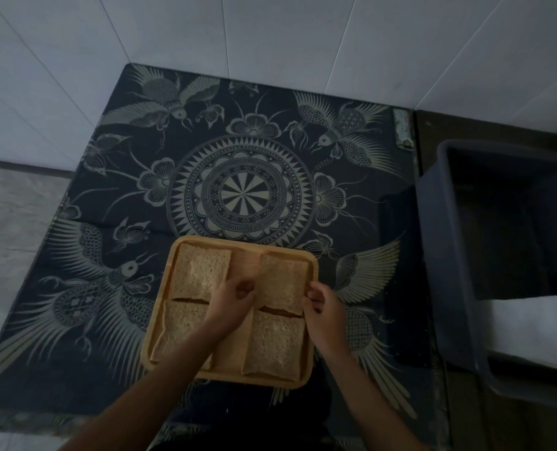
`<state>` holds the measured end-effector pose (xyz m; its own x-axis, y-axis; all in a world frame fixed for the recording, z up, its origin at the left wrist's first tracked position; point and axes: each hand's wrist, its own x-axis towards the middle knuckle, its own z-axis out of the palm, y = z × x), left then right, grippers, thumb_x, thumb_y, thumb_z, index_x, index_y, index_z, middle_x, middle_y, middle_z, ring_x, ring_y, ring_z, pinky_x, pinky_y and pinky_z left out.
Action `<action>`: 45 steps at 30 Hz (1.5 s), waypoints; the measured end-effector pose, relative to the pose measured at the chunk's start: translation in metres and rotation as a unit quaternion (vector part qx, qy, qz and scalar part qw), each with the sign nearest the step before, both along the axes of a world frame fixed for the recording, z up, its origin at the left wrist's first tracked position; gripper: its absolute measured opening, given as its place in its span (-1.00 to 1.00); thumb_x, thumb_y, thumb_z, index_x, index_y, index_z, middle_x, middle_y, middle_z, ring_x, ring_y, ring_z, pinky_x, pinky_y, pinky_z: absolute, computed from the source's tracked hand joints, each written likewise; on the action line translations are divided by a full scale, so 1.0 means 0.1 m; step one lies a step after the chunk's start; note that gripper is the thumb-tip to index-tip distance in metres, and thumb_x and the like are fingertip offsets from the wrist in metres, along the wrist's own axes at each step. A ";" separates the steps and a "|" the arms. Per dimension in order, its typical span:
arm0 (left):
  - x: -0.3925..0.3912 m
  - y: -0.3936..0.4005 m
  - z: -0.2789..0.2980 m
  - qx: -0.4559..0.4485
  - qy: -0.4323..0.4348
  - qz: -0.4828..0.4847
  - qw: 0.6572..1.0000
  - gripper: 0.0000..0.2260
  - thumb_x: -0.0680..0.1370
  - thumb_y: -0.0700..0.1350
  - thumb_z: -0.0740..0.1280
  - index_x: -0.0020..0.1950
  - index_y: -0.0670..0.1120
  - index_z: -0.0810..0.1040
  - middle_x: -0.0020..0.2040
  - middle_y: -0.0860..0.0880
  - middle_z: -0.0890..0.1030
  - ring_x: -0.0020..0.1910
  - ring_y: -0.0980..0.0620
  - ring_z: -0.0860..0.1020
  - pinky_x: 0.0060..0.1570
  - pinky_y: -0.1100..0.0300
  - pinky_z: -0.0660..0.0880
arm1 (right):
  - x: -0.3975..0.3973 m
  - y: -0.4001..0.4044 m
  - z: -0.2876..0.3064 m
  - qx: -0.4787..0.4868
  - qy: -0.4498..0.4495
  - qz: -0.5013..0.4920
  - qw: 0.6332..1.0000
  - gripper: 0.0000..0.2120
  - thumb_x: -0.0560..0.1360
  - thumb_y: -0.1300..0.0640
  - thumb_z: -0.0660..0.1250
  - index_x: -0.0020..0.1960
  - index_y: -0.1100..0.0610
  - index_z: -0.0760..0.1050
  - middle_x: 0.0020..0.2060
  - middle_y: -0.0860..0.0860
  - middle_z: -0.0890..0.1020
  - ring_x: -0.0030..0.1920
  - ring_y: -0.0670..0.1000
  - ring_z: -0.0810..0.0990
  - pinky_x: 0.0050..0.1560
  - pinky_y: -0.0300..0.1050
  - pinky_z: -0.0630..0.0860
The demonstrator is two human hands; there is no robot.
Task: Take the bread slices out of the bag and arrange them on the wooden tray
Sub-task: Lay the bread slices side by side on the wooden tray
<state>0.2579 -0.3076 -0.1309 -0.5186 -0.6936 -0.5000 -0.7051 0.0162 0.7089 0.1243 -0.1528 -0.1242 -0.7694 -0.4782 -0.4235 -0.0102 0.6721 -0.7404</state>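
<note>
A square wooden tray (313, 320) lies at the near edge of a dark patterned cloth. Several bread slices lie on it, one in each corner: far left (202, 270), far right (282, 281), near left (179, 333), near right (275, 343). My left hand (230, 302) pinches the left edge of the far-right slice. My right hand (321, 309) pinches its right edge. That slice lies flat on the tray, close to the near-right slice. My left forearm covers part of the near-left slice. No bread bag is in view.
The dark cloth with bird and mandala prints (244, 190) covers a low table against white tiled walls. A dark grey plastic bin (449, 255) stands at the right, with something white (530, 327) inside it. A grey floor shows at the left.
</note>
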 end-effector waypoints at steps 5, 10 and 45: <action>0.22 0.23 -0.05 0.024 -0.003 0.006 1.000 -0.73 0.53 -0.12 0.43 0.23 -0.01 0.60 -0.06 0.20 0.62 -0.07 0.29 0.56 -0.16 0.43 0.40 | 0.21 0.30 -0.02 0.007 -0.016 -0.010 1.000 -0.66 0.60 0.20 0.37 0.37 0.14 0.52 0.11 0.00 0.64 0.08 -0.09 0.60 -0.02 -0.35 0.46; 0.32 0.36 -0.06 0.036 0.016 0.036 0.999 -0.73 0.53 -0.16 0.44 0.23 -0.02 0.62 -0.04 0.14 0.65 -0.03 0.23 0.60 -0.10 0.37 0.47 | 0.40 0.44 -0.03 0.009 -0.019 -0.018 1.000 -0.65 0.61 0.21 0.37 0.39 0.16 0.52 0.15 0.04 0.67 0.13 -0.07 0.63 0.10 -0.25 0.54; 0.46 0.62 0.05 0.016 0.029 0.048 0.998 -0.69 0.54 -0.16 0.43 0.29 -0.04 0.60 0.10 0.04 0.67 -0.04 0.20 0.61 -0.03 0.26 0.52 | 0.32 0.55 -0.07 -0.005 -0.056 0.051 0.997 -0.65 0.62 0.19 0.35 0.40 0.07 0.53 0.16 -0.06 0.65 0.10 -0.18 0.62 0.07 -0.30 0.56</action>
